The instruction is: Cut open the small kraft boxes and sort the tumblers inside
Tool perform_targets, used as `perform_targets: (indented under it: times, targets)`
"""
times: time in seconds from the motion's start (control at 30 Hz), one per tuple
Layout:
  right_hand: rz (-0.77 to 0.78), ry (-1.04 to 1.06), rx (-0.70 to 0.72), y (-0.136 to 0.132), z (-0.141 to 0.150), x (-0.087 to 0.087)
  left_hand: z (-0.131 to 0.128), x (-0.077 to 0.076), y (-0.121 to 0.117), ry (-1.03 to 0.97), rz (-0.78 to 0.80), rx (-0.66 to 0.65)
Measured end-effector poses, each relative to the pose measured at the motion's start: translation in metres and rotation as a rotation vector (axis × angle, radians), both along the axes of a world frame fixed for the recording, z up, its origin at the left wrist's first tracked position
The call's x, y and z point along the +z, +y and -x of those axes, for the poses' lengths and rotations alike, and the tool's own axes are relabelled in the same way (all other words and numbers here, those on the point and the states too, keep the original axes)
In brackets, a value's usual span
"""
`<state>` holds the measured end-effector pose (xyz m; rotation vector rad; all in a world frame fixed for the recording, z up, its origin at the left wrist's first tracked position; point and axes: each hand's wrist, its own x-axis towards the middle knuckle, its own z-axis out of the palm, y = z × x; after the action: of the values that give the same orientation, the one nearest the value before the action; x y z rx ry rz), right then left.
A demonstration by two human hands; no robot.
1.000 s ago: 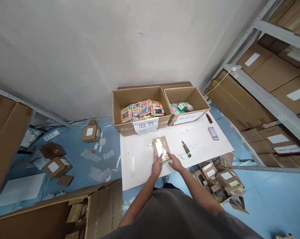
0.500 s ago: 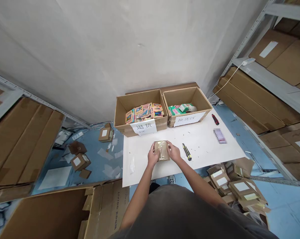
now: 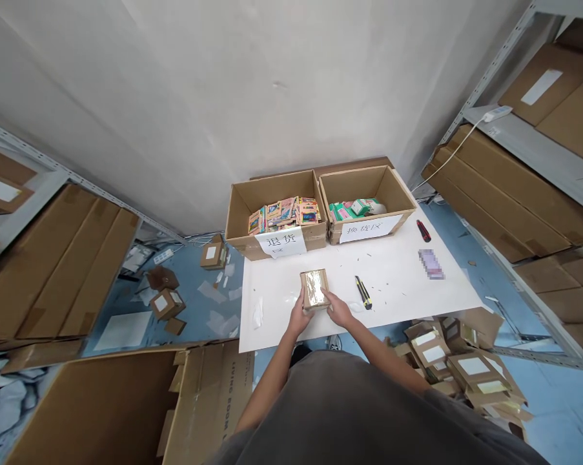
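Note:
Between my hands is a small taped cardboard box (image 3: 315, 287), its shiny tape facing up, over the front of the white table (image 3: 276, 310). My left hand (image 3: 299, 316) grips its lower left side. On the lower right, my right hand (image 3: 338, 310) holds it, with fingers partly hidden by the box. A yellow and black utility knife (image 3: 363, 292) lies just right of the box. Behind stand two open cartons with handwritten paper signs: the left carton (image 3: 243, 245) holds many colourful packets (image 3: 287, 214), the right carton (image 3: 402, 203) green boxes (image 3: 359, 206) and a white item.
A red cutter (image 3: 423, 230) and a blurred purple item (image 3: 431, 264) lie on the table's right. Small boxes (image 3: 472, 366) pile up on the floor at right. A big open carton (image 3: 214, 394) stands at lower left. Shelves with cartons (image 3: 509, 194) flank both sides.
The box was turned in my hands, from white label up to bare taped face, then to a shiny taped side. Both hands stay on it. The camera view shifted slightly.

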<state>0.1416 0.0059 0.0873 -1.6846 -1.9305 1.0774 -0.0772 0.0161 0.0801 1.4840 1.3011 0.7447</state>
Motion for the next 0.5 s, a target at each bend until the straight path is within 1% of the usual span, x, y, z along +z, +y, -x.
perform_targets:
  times: [0.03,0.1,0.17,0.23,0.3,0.37,0.43,0.47,0.5]
  targets:
    - [-0.019,0.012,-0.015,-0.001,-0.002,0.001,-0.001,0.002,-0.001,0.016,-0.01,0.016]
    - [-0.071,0.037,-0.054,0.005,-0.006,0.006,-0.003,0.007,0.003,0.041,-0.007,0.067]
    - [-0.091,0.065,-0.09,0.02,-0.01,0.012,-0.004,0.011,0.013,0.04,-0.008,0.123]
    - [-0.072,0.078,-0.113,0.04,-0.009,0.016,-0.006,0.01,0.026,0.021,-0.017,0.158]
    - [-0.02,0.033,-0.114,0.056,-0.003,0.014,-0.01,0.002,0.038,0.017,0.03,0.134]
    - [0.071,-0.057,-0.109,0.066,0.006,0.008,-0.015,-0.009,0.046,0.058,0.149,0.088]
    - [0.177,-0.128,-0.11,0.069,0.012,0.0,-0.019,-0.019,0.05,0.128,0.262,0.067]
    - [0.207,-0.146,-0.111,0.068,0.013,-0.003,-0.02,-0.023,0.051,0.159,0.283,0.069]
    - [0.215,-0.156,-0.111,0.065,0.012,-0.006,-0.019,-0.026,0.05,0.183,0.273,0.075]
